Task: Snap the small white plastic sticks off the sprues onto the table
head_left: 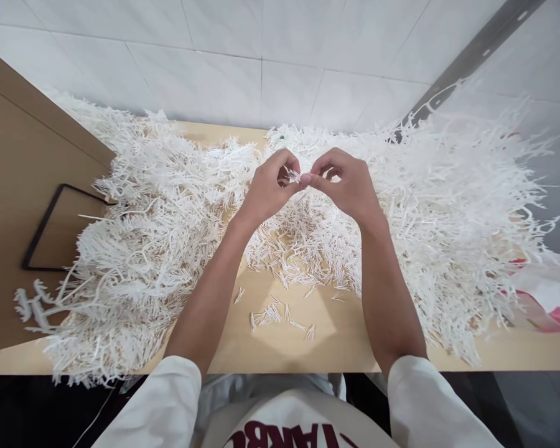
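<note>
There are two hands (271, 186) (348, 185), one table (329, 342), countless white sprigs (182, 218).

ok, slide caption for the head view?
Left hand and right hand meet above a table, white bits in the left, white heaps on either side.

Single view, head-worn: looks forward and down over wearer's shirt front (280, 407) onto tabletop (331, 342), tiled wall (224, 74) across the top. Close range: left hand (271, 186) and right hand (349, 182) just above frame centre, tabletop's near edge low.
</note>
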Tool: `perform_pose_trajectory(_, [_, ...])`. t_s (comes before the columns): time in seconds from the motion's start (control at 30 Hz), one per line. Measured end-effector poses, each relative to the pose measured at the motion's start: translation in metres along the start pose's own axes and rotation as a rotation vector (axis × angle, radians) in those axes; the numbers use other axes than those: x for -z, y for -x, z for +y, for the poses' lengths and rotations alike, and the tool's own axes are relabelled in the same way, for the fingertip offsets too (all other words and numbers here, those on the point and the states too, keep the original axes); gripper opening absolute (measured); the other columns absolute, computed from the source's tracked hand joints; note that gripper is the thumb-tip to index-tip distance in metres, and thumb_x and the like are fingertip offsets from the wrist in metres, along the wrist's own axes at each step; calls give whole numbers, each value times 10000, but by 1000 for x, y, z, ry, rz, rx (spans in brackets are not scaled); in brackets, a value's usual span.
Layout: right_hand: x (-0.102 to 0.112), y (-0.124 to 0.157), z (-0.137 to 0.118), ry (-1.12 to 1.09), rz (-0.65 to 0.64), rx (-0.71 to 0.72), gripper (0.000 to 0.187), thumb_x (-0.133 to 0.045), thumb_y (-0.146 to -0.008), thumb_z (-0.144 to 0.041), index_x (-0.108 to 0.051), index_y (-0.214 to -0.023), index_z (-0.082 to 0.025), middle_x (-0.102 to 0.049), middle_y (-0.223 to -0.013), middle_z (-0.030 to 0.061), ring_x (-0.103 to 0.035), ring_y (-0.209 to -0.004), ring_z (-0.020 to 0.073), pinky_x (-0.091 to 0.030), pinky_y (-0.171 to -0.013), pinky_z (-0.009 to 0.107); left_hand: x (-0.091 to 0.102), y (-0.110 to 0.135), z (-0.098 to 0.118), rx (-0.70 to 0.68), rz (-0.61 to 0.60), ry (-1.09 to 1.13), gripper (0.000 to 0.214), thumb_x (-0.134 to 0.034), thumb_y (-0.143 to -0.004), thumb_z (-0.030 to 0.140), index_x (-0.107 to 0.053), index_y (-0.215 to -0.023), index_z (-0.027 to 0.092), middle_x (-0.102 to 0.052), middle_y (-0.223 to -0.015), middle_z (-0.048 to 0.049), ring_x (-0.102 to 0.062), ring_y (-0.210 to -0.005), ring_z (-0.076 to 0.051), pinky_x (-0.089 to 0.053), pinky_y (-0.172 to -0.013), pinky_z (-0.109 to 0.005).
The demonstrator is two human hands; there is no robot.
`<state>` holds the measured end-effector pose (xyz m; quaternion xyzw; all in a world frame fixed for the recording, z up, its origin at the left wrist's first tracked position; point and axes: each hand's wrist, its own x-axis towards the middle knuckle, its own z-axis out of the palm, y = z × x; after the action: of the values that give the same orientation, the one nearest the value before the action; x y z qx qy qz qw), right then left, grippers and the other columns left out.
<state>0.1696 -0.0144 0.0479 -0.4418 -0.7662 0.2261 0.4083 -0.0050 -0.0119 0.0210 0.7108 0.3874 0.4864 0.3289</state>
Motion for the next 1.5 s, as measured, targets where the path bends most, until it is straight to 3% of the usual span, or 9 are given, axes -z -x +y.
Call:
perform_pose_trajectory(0.1, [3,0,3,7,-15,-15,399,-639,-720,-634,-665,-769,-238,-658,-808,0,-581,-742,121,-466,-661,271,0,-1,-3,-11,40,19,301,-694,-760,369,-490,-937,234,-551,-847,7,-490,-674,-80,-404,-582,-232])
perform_pose_trajectory(0.2, [4,1,3,14,-81,-20,404,-610,-749,-634,-684,-873,-256,-666,-832,-2,-579,-734,120,-467,-662,274,1,-1,-5,-18,21,44,383,-694,-763,373,-469,-1051,258,-574,-899,7,-505,-670,-72,-424,-606,-229])
perform_pose_trajectory(0.37, [5,2,1,102,-121,70,304,-569,-834,-547,-693,-843,-270,-647,-856,7,-584,-780,142,-460,-686,305,0,-1,-8,-5,60,55,464,-690,-769,419,-431,-1132,290,-585,-1015,-11,-486,-619,-48,-408,-576,-217])
perform_pose_trajectory(0.57, [2,1,-2,69,11,72,247,-591,-832,-515,-646,-842,-274,-638,-877,4,-587,-828,157,-473,-730,326,-4,-1,-10,78,33,91,333,-639,-791,506,-559,-962,233,-614,-958,-23,-391,-525,-32,-289,-458,-212])
perform_pose_trajectory(0.8, [-8,0,1,-93,7,-60,264,-538,-859,-536,-569,-889,-276,-635,-717,-33,-612,-683,117,-496,-697,296,-10,2,-5,79,98,61,347,-582,-813,547,-641,-895,215,-656,-839,-26,-427,-517,-55,-241,-440,-240])
perform_pose_trajectory(0.93, [-2,1,3,-156,-31,-79,310,-602,-802,-555,-584,-833,-248,-662,-723,-21,-641,-695,130,-520,-720,314,-14,3,-9,85,127,21,361,-560,-818,567,-653,-866,221,-608,-678,4,-401,-489,-64,-219,-436,-244])
perform_pose_trajectory(1.03, [3,2,2,-169,-30,-75,337,-632,-767,-569,-605,-824,-238,-671,-738,-12,-645,-701,137,-526,-706,316,-15,2,-10,66,123,48,333,-568,-826,538,-653,-882,221,-622,-731,2,-438,-527,-64,-261,-456,-234])
perform_pose_trajectory(1.27, [6,3,-2,132,-27,30,288,-607,-813,-523,-626,-782,-237,-656,-771,6,-586,-695,133,-461,-652,299,-16,3,-3,101,88,96,266,-606,-818,481,-603,-874,221,-642,-876,4,-369,-489,-28,-248,-436,-218])
perform_pose_trajectory(1.5, [-4,5,-7,456,-33,254,187,-501,-878,-254,-532,-696,-220,-555,-702,3,-506,-704,135,-379,-624,293,-25,0,-10,140,215,223,252,-618,-825,426,-612,-756,183,-631,-730,7,-559,-649,-68,-431,-582,-204])
